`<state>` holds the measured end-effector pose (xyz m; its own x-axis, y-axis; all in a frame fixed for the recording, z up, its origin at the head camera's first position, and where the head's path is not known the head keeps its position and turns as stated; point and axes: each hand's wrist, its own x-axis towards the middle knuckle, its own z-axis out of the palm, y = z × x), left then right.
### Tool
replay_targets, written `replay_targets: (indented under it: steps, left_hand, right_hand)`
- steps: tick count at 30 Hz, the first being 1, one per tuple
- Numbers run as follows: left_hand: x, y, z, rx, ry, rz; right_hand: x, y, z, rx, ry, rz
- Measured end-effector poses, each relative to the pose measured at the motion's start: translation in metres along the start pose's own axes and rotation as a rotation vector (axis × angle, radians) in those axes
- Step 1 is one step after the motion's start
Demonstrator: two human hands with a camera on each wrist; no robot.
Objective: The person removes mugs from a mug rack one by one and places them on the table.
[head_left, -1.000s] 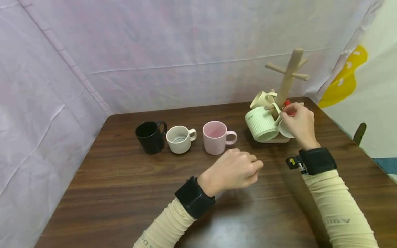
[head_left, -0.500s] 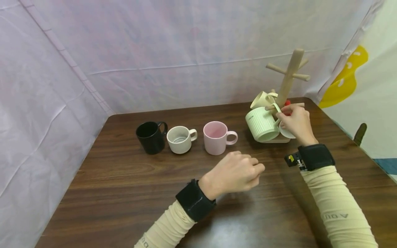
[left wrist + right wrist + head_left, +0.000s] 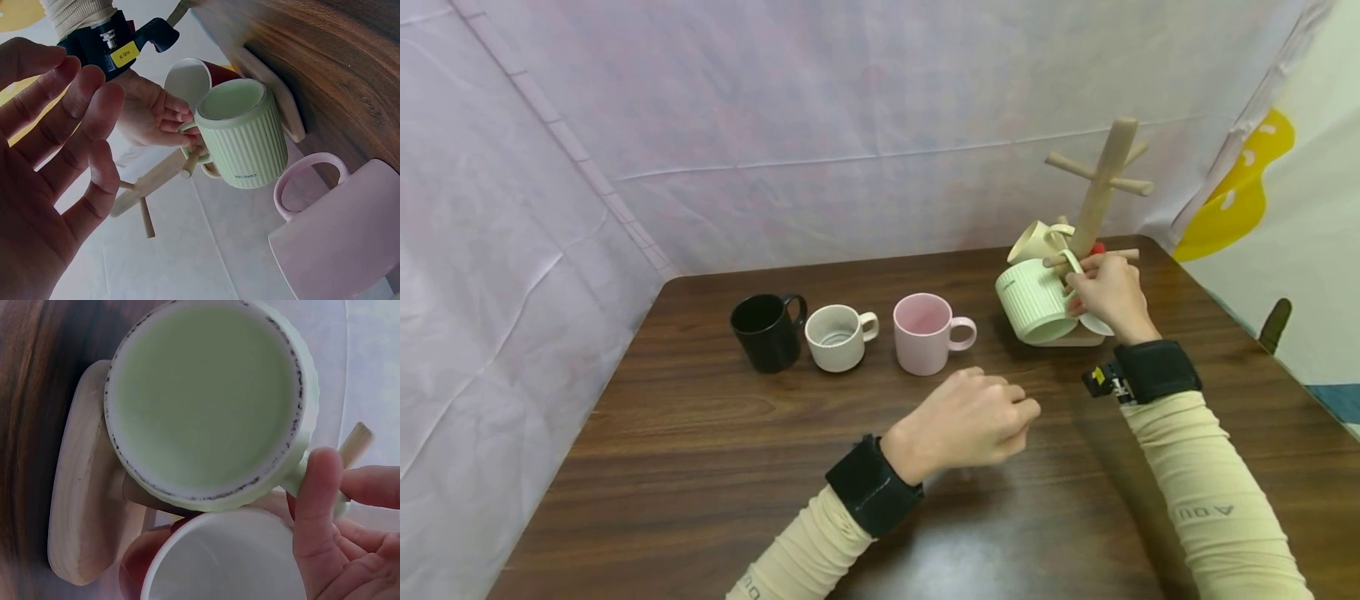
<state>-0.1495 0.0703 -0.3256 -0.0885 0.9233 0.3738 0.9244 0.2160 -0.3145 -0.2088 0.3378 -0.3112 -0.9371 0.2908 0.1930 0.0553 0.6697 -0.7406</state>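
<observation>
A pale green ribbed mug (image 3: 1033, 302) hangs tilted on a lower peg of the wooden mug tree (image 3: 1099, 200), its handle looped around the peg. My right hand (image 3: 1112, 296) pinches that handle between thumb and fingers; in the right wrist view the thumb (image 3: 317, 503) lies on it and the mug's base faces the camera. Just beside it, a red mug with a white inside (image 3: 225, 562) is partly covered by my right hand in the head view. My left hand (image 3: 966, 421) hovers over the table with fingers loosely curled, holding nothing.
A cream mug (image 3: 1030, 243) hangs behind the green one. To the left, a pink mug (image 3: 921, 346), a small white cup (image 3: 835, 348) and a black mug (image 3: 769, 343) stand upright in a row on the brown table (image 3: 700, 467). Pale cloth (image 3: 820, 108) hangs behind.
My right hand has shifted slightly left and closer in on the green mug's handle. The mug stays on its peg, and my left hand has hardly moved.
</observation>
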Motion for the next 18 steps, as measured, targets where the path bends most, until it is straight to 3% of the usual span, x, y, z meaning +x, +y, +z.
replay_targets:
  steps: [18]
  left_hand:
    - [0.0007, -0.0002, -0.0005, -0.003, -0.015, -0.009]
  right_hand:
    - [0.0015, -0.0018, 0.0031, 0.113, -0.016, 0.032]
